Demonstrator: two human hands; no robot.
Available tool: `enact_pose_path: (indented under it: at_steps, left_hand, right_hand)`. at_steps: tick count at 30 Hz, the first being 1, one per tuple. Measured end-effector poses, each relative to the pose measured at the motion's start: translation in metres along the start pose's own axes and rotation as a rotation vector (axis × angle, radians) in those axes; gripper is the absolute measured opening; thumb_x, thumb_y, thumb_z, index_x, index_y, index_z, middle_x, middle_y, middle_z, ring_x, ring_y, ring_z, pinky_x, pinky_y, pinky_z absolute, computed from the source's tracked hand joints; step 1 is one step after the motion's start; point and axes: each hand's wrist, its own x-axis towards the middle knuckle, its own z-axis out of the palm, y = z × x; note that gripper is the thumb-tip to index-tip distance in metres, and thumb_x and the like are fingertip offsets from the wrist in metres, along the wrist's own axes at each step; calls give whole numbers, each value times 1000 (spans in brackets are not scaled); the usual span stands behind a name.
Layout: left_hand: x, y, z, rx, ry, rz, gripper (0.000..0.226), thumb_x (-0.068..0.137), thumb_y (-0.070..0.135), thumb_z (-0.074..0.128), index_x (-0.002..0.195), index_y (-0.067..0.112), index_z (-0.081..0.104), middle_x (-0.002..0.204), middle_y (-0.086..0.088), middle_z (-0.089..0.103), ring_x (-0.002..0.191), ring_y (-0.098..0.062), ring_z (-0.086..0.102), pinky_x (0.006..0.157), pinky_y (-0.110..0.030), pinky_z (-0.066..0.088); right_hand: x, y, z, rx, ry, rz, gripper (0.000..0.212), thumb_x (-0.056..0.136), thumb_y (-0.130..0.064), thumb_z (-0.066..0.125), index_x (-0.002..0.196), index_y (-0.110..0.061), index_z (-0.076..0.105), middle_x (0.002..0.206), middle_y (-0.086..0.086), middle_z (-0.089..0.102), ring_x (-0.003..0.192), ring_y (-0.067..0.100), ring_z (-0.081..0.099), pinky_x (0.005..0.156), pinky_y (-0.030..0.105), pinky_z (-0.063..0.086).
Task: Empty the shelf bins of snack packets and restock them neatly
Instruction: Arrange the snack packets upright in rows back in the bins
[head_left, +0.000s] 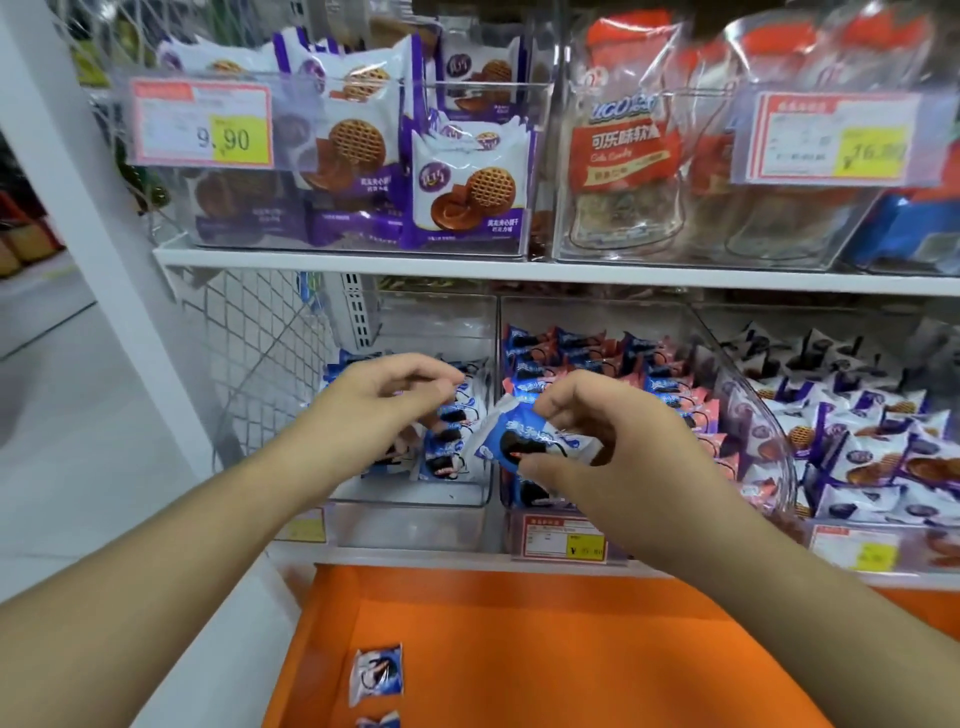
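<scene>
Right fingers (558, 415) curled round blue-white packet (540, 441), held above gap between two clear bins. Left fingers (436, 384) bent, pinching packet top (460, 410) in left bin (415, 501). Left bin: short row of blue packets standing on edge. Middle bin (597, 312): blue-pink packets. Near, below shelf: orange crate (519, 623), loose packet (376, 675) at left.

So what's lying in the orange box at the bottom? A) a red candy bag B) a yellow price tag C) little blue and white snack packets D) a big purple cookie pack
C: little blue and white snack packets lie near the left corner of the orange box, like the blue and white packet that the right hand grips above it.
</scene>
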Motion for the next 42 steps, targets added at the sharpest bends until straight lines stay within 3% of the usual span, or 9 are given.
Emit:
enact_pose_path:
  at_steps: [6,10,12,15,17,22,27,38,42]
  left_hand:
    - [-32,22,-9,-11,-231,61,42,80,19,86,119,33,75,117,-2,74,99,-26,77,94,-46,61]
    - [-28,14,-20,73,-151,67,39,81,12,86,111,36,76,111,-5,73,88,-33,77,92,-51,61]
    - [-21,2,-27,144,-97,43,37,80,15,87,104,41,77,111,-6,69,82,-32,78,92,-47,60]
    - [-4,-23,-29,282,-19,23,27,78,18,90,92,37,76,95,4,70,75,-27,75,82,-38,58]
    - [8,-36,-22,388,-28,-6,27,73,25,94,91,35,76,85,6,69,78,-24,72,81,-39,59]
    - [31,-53,4,664,-84,37,25,73,32,94,90,33,75,79,11,64,69,-2,60,62,-18,47]
    - [44,-60,13,871,-128,132,32,64,42,96,90,36,77,96,11,52,85,-7,53,77,-30,51]
    - [44,-58,8,857,-193,129,38,63,40,97,97,31,81,100,8,57,91,-12,56,78,-29,51]
    - [24,-48,-6,659,-97,98,30,66,42,95,92,38,80,102,12,61,92,-7,60,82,-30,52]
  right_hand:
    - [2,-13,19,13,-39,-44,28,83,-39,87,103,-43,67,102,-23,66,73,-4,60,72,25,52]
    - [1,-13,18,-52,-85,-85,46,91,-37,80,130,-47,59,120,-29,63,104,-6,62,93,23,55]
    - [2,-9,15,-221,-95,-135,55,99,-34,71,148,-45,47,146,-29,50,133,-6,45,113,15,36]
    - [5,-1,19,-407,-149,-199,61,104,-29,63,157,-40,37,161,-25,34,148,-7,18,107,-2,3]
    - [6,5,22,-442,-180,-225,62,103,-27,63,158,-38,36,162,-24,33,150,-7,15,105,-4,-3]
    - [9,11,20,-421,-156,-228,60,103,-25,62,157,-35,39,160,-21,36,148,-5,18,102,-7,0]
    - [9,16,19,-406,-166,-218,61,102,-26,65,157,-33,40,159,-19,38,146,-5,17,96,-11,-2]
    - [5,13,21,-429,-154,-241,62,101,-28,66,156,-32,41,158,-17,39,150,2,22,114,7,8]
    - [-8,6,22,-427,-152,-301,56,100,-31,66,152,-36,44,150,-21,42,143,-1,29,113,8,21]
